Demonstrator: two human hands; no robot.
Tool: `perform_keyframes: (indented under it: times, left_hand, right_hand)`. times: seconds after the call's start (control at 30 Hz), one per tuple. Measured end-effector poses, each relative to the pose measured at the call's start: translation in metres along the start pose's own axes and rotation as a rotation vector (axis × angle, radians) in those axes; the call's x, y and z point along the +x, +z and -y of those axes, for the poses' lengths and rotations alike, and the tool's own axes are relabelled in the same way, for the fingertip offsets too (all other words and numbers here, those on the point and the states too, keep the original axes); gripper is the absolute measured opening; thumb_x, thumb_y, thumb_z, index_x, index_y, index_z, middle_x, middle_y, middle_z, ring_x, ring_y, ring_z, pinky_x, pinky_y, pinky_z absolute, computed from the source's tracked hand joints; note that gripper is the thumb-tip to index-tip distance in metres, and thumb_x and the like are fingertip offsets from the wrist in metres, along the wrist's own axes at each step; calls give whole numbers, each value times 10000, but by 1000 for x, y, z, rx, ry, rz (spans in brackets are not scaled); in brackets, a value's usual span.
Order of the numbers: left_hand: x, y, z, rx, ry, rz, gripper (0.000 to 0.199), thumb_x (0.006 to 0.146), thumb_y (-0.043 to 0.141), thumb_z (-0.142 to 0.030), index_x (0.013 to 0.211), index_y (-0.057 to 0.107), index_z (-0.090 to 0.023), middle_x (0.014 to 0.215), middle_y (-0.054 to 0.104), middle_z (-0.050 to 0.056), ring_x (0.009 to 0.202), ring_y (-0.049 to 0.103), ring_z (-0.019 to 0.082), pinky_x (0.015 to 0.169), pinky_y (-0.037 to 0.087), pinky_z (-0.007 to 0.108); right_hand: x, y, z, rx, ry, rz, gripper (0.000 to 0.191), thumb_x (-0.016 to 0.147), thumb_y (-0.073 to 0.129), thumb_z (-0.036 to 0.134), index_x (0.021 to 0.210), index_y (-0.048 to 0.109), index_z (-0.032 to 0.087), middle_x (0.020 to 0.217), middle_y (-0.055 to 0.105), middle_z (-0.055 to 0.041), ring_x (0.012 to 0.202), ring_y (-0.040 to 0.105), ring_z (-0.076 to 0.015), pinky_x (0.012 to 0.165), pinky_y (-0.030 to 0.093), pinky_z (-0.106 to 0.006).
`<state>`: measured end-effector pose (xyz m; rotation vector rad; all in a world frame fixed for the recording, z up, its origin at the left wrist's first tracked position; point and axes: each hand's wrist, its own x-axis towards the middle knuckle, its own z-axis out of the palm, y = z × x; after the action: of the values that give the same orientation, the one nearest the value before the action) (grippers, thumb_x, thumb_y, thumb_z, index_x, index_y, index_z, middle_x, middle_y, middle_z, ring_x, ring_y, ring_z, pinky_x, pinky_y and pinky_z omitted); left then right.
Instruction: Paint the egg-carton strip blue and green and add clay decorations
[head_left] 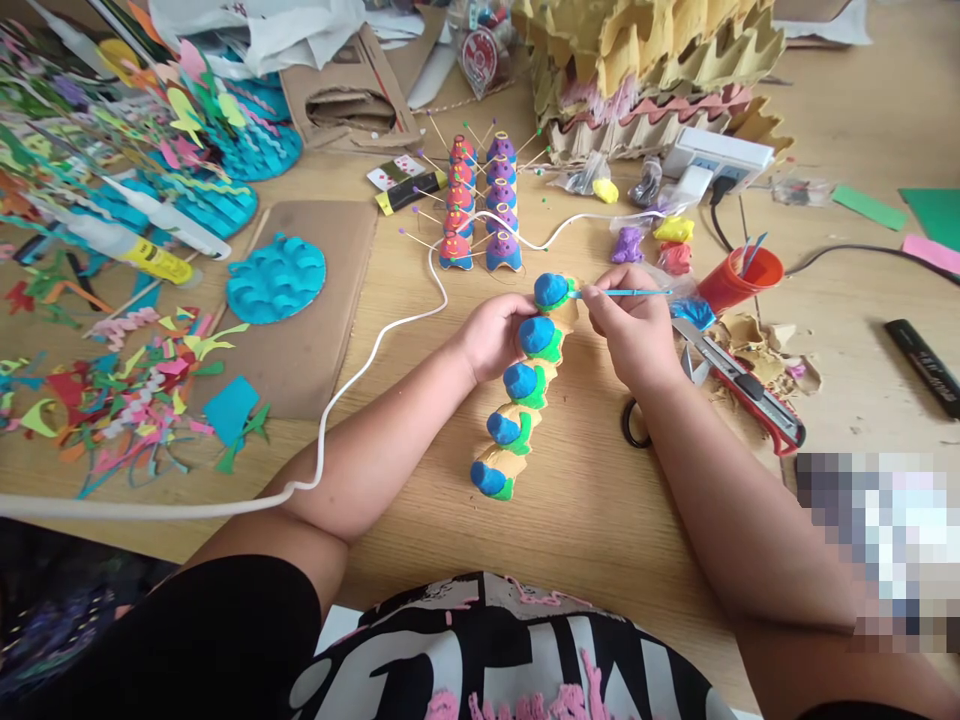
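A strip of egg carton (513,462) lies slanted on the table, its several bumps capped with blue clay and edged with green clay. My left hand (499,335) holds the strip by its upper left side, fingers partly hidden behind the blue caps. Pinched in my right hand (628,325) is a thin blue tool (634,292), its tip touching the green clay at the top bump. Beyond them stand two finished-looking carton strips, one red and blue (456,248), the other purple and blue (503,250), with pins stuck in them.
A white cable (390,325) crosses my left forearm. On the right are a red cup (739,280), a box cutter (742,385), clay lumps (628,243) and a power strip (716,158). Paper scraps (142,390) and a blue disc (276,278) lie left; egg cartons (652,60) are stacked behind.
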<state>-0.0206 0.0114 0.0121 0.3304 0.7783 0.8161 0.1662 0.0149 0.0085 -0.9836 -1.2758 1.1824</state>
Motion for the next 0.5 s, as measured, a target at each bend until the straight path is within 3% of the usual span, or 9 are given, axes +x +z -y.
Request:
perform_keyframes:
  times: [0.27, 0.5]
  left_hand:
    - [-2, 1, 2, -16, -1, 59, 243, 891, 478, -140, 820, 711, -136, 634, 694, 79, 523, 664, 221, 531, 551, 316]
    - [0, -3, 0, -50, 7, 62, 180, 851, 513, -124, 823, 688, -156, 632, 676, 52, 541, 681, 221, 527, 554, 305]
  right_hand:
    - [1, 2, 1, 180, 69, 79, 441, 805, 920, 508, 818, 552, 265, 556, 387, 104, 493, 301, -75, 512, 199, -270]
    - [9, -6, 1, 251, 161, -82, 358, 777, 834, 483, 884, 553, 288, 539, 399, 106, 481, 252, -89, 477, 154, -253]
